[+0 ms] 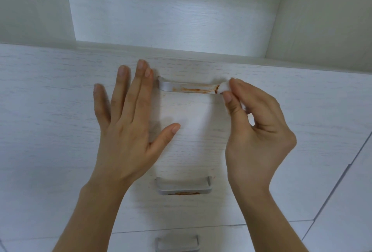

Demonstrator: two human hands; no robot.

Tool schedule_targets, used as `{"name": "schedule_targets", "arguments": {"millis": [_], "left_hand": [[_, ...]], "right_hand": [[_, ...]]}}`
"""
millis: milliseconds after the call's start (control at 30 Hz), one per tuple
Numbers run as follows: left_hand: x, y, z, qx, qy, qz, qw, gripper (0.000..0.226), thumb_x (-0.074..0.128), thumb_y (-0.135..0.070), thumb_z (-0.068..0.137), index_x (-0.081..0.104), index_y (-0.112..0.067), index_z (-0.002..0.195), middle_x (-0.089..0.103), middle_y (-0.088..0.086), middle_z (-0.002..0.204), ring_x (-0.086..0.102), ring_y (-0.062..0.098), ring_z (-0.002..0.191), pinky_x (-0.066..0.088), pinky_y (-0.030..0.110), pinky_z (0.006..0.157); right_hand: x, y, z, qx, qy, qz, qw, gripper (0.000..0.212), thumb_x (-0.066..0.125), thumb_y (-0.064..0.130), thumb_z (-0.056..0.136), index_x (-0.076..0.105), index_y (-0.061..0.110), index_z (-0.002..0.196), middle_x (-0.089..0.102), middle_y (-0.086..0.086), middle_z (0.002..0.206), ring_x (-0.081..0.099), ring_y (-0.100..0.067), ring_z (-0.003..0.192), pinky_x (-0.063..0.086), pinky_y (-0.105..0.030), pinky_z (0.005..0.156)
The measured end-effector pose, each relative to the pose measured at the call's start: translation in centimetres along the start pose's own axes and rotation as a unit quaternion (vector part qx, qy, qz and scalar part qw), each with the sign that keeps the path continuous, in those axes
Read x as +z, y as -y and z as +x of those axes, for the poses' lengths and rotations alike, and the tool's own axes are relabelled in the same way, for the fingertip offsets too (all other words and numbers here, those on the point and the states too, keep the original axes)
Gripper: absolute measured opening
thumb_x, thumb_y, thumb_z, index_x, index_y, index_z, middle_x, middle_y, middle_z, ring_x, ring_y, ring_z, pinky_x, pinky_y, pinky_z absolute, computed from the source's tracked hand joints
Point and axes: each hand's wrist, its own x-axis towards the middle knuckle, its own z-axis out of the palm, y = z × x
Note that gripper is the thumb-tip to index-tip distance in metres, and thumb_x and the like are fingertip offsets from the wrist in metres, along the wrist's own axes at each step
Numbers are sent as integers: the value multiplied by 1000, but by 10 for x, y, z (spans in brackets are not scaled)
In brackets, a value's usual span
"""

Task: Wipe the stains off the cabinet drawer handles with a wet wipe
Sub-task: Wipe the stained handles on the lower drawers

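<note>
The top drawer handle (187, 87) is a silver bar with an orange-red streak along its front. My right hand (255, 128) pinches a bunched white wet wipe (223, 87) against the handle's right end, where the wipe shows a dark red smear. My left hand (128, 122) lies flat and open on the white drawer front just left of the handle, fingers spread. Below, the middle drawer handle (183, 186) carries an orange stain on its lower edge. The bottom drawer handle (177, 242) is partly cut off by the frame.
The drawers belong to a white wood-grain cabinet (60, 94). Above the top drawer is an open white shelf niche (173, 13) with side walls. A seam to a neighbouring cabinet panel (342, 175) runs down the right.
</note>
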Motion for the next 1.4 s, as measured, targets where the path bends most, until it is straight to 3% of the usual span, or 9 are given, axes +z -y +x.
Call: {"name": "schedule_targets", "arguments": {"millis": [200,333,533,700,1167,1400], "left_hand": [[5,12,-6,-55,-12,99,994,91,22,-72,92,2,-5,151,2,25,154,-1,38,143,-6,53,114],[11,9,-5,-61,-25,135,989,96,22,-73,91,1,1,149,1,24,153,2,39,142,-7,53,114],[12,10,-5,-61,-29,153,986,98,24,-73,91,1,2,148,1,23,153,2,39,142,-7,52,114],[12,10,-5,-58,-34,151,986,97,24,-73,91,3,3,148,1,22,152,3,39,141,-10,50,114],[15,11,-5,-56,-47,153,986,97,28,-72,91,6,4,148,4,23,153,6,39,141,-9,50,114],[11,13,-6,-49,-37,144,988,96,29,-71,92,5,2,149,2,22,154,4,38,143,-8,52,114]], "right_hand": [[2,-1,1,-33,-3,-26,999,22,69,12,84,67,19,105,68,6,100,60,-12,97,49,-20,85],[9,-3,1,-86,7,-69,994,19,70,11,84,71,16,102,69,5,99,54,-12,95,40,-7,82],[17,1,-6,-69,-8,-71,995,24,70,16,84,66,30,104,68,13,98,49,-4,97,48,-34,85],[5,0,1,54,-60,36,996,18,70,22,83,69,30,99,68,16,95,55,-5,98,45,-15,82],[9,-3,-3,-84,30,-40,995,23,71,7,82,67,18,103,68,5,102,56,-10,99,43,-14,87],[19,7,-13,-60,39,-23,997,27,71,5,81,69,21,102,67,15,100,54,-7,98,40,-7,84]]}}
